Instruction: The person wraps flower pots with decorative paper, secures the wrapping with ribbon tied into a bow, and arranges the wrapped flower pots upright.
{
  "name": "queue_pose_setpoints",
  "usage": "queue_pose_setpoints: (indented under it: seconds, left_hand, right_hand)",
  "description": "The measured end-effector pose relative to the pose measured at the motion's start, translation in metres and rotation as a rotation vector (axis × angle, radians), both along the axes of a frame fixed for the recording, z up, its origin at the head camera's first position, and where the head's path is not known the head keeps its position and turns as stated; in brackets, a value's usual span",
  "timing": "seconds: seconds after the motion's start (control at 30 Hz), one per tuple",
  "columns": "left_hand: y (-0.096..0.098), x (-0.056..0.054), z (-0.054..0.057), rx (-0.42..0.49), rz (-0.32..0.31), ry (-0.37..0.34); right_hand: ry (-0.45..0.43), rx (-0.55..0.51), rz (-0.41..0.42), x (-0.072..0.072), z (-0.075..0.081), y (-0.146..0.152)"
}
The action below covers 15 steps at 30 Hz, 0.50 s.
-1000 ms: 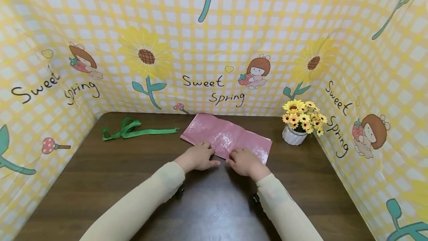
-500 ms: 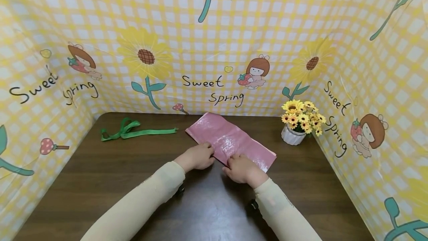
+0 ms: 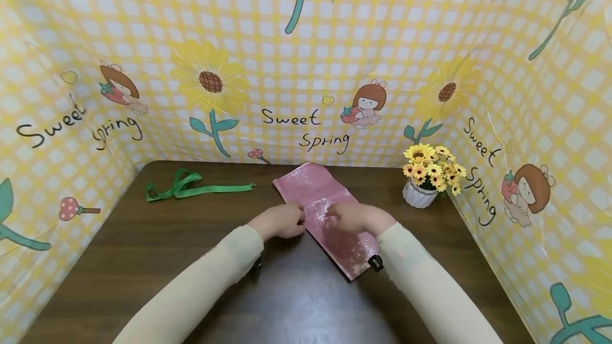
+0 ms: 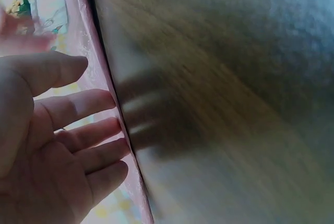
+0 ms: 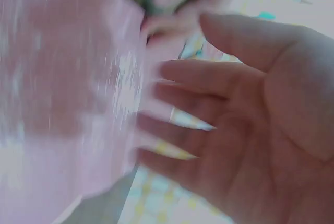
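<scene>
Near the middle of the dark wooden table (image 3: 296, 301), toward its far side, a folded, glossy pink sheet (image 3: 306, 187) lay slantwise, its nearer end angled toward me below my right hand (image 3: 351, 218). My left hand (image 3: 284, 220) had its fingers only gently bent and its thumb apart, the fingertips touching the sheet's left long edge without gripping it. My right hand was loosely spread over the sheet, holding nothing; it was too blurred for me to tell whether the fingers touched the surface.

I judged the sheet light and floppy, and its shine suggested coated paper or plastic film, though I couldn't tell which. Such a smooth face would probably slide under a fingertip push, and the layers might slip apart if only the top one were dragged. Wrinkles across the middle hinted that it creased easily. The best hold seemed to be a light pinch through all the layers at the two short ends, or flat fingers along the folded edges, rather than a squeeze at the centre.
</scene>
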<state>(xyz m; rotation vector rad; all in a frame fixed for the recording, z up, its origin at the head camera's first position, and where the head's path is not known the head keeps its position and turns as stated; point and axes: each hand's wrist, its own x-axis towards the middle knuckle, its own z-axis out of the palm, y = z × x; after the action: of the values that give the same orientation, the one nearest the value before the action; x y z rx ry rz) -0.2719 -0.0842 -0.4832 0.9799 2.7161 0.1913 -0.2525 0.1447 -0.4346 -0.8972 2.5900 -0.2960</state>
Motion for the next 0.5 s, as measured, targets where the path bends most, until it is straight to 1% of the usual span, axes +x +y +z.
queue_pose_setpoints:
  seconds: [0.03,0.1,0.17,0.23,0.33,0.4,0.5]
  left_hand:
    - [-0.001,-0.001,0.0,0.002,0.003,-0.002]
    - [-0.002,-0.002,0.0,0.001,0.006,0.0]
    - [-0.003,-0.003,0.0,-0.003,0.002,0.002]
    - [-0.003,-0.005,-0.001,-0.007,-0.006,0.005]
    - [-0.004,-0.007,-0.001,0.003,-0.013,-0.002]
    - [-0.004,-0.008,-0.002,0.008,-0.018,-0.01]
    - [-0.006,-0.007,-0.004,0.01,-0.019,-0.023]
  right_hand:
    - [0.043,-0.02,0.006,-0.009,0.001,0.003]
    - [0.11,-0.06,-0.02,-0.025,-0.002,0.01]
    - [0.158,-0.093,-0.047,-0.037,-0.01,0.015]
    - [0.179,-0.134,-0.049,-0.047,-0.022,0.019]
    - [0.148,-0.169,-0.035,-0.054,-0.038,0.022]
    - [0.116,-0.152,-0.025,-0.054,-0.046,0.023]
    - [0.073,-0.104,-0.047,-0.05,-0.05,0.021]
